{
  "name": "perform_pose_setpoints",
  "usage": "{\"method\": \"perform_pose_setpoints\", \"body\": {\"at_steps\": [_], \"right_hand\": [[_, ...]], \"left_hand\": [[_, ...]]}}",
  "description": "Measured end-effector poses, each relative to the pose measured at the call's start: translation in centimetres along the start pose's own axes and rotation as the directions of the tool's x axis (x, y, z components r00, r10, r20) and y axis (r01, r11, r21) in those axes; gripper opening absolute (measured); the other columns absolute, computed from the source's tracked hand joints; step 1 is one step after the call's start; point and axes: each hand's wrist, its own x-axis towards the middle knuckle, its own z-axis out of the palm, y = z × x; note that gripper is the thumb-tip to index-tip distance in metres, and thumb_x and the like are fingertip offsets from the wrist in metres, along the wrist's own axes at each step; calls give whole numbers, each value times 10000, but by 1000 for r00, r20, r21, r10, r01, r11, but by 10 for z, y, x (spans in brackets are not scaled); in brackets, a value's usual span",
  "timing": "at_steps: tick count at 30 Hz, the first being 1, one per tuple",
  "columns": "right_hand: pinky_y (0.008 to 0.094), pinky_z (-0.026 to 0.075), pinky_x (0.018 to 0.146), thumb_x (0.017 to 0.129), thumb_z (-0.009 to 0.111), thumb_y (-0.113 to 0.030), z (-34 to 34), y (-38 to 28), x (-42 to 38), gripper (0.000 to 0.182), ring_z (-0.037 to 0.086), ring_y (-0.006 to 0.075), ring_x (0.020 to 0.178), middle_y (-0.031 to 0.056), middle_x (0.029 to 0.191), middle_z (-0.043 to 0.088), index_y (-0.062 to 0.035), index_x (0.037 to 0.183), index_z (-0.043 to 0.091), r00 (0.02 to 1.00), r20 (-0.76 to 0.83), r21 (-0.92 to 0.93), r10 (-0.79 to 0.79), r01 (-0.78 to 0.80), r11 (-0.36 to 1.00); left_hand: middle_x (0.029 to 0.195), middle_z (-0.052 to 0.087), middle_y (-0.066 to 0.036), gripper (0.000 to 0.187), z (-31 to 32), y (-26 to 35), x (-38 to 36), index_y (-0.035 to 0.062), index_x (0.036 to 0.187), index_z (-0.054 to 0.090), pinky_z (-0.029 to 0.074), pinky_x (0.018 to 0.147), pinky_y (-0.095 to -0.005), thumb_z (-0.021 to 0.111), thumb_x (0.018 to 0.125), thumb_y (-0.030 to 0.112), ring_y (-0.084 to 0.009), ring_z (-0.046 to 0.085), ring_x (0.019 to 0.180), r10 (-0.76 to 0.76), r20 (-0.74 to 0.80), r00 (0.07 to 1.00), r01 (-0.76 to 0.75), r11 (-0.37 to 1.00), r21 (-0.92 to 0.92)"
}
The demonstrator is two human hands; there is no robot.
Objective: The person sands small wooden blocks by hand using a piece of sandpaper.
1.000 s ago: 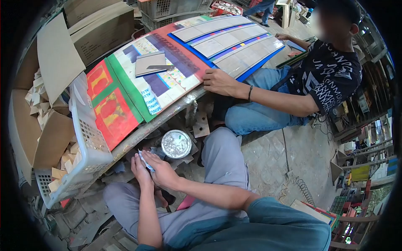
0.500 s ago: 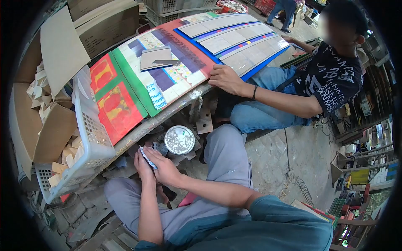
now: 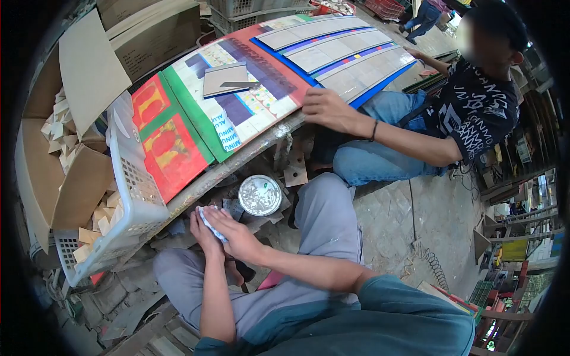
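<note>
A crumpled white cloth or paper [image 3: 211, 225] is pressed between my two palms, over my lap beside the table edge. My left hand [image 3: 204, 236] lies beneath it on the left, fingers pointing up and away. My right hand [image 3: 238, 238] covers it from the right, fingers laid against the left hand, so only a strip of white shows. Just beyond my hands stands a round tin [image 3: 260, 194] with a silvery, stained top. On the table, a flat blade [image 3: 240, 84] rests on a grey rectangular panel [image 3: 221, 77] with a blue edge.
Across from me a person [image 3: 475, 101] sits with one hand [image 3: 332, 110] at the table edge [image 3: 246, 155]. Long grey panels with blue borders [image 3: 356, 68] lie on the patterned sheet. At left are a white plastic basket [image 3: 127, 216] and a cardboard box [image 3: 83, 190] with wooden pieces.
My view has shifted slightly. My hands stay pressed together around the white piece, the right hand a little lower. The other person's near hand has moved slightly, and someone in the background has stepped along.
</note>
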Motion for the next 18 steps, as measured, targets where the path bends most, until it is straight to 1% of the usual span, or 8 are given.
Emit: {"method": "perform_pose_setpoints", "body": {"at_steps": [3,4,5,7,8,11,15,18], "right_hand": [[420,264,1076,719,480,64,3,-2,0,633,354,340,1282,229,1349,390,18,1337,354,997,-31,-29,69,-70,997],[423,277,1070,714,476,67,5,6,1,636,362,343,1275,232,1348,390,34,1335,345,988,-31,-51,149,-151,987],[423,277,1070,714,476,67,6,12,0,636,362,343,1275,232,1348,390,34,1335,345,989,-32,-51,148,-149,987],[426,294,1060,706,477,65,5,20,0,639,376,350,1261,240,1343,392,45,1331,343,981,-33,-101,189,-191,976],[431,305,1053,700,477,63,7,21,-2,645,389,355,1248,247,1338,394,46,1331,342,980,-40,-107,197,-200,974],[431,309,1051,699,475,63,6,16,-3,646,396,353,1243,247,1337,395,47,1330,342,985,-22,-114,174,-175,978],[427,306,1055,707,476,61,5,16,-3,640,391,345,1250,240,1341,394,42,1332,342,979,-20,-102,204,-205,973],[422,302,1058,731,486,46,6,13,-2,621,383,342,1258,228,1349,391,34,1335,342,987,-33,-108,158,-160,981]], "left_hand": [[738,529,-9,260,3,9,-2,59,768,501,413,616,-247,462,953,238,-78,503,690,76,15,997,-77,992,102],[721,515,2,270,0,2,0,61,747,498,400,600,-238,464,953,232,-64,479,664,94,40,995,-95,994,45],[721,515,2,270,-2,-1,1,61,747,498,400,600,-238,464,953,232,-64,479,664,95,40,995,-97,994,44],[705,494,16,268,-3,-1,3,63,736,498,387,586,-234,473,949,225,-56,455,642,119,115,986,-134,982,136],[693,473,25,272,-1,-3,3,68,720,490,371,572,-230,481,945,221,-47,429,628,76,82,994,-84,992,93],[692,472,22,275,-1,-1,4,71,716,481,373,575,-231,479,946,222,-48,433,633,35,48,998,-41,993,110],[691,475,19,276,-2,-3,6,72,714,478,380,584,-230,481,945,223,-51,444,643,22,51,998,-29,991,131],[695,483,17,272,1,-1,6,69,721,483,387,594,-230,480,944,226,-56,457,650,8,48,999,-12,995,97]]}}
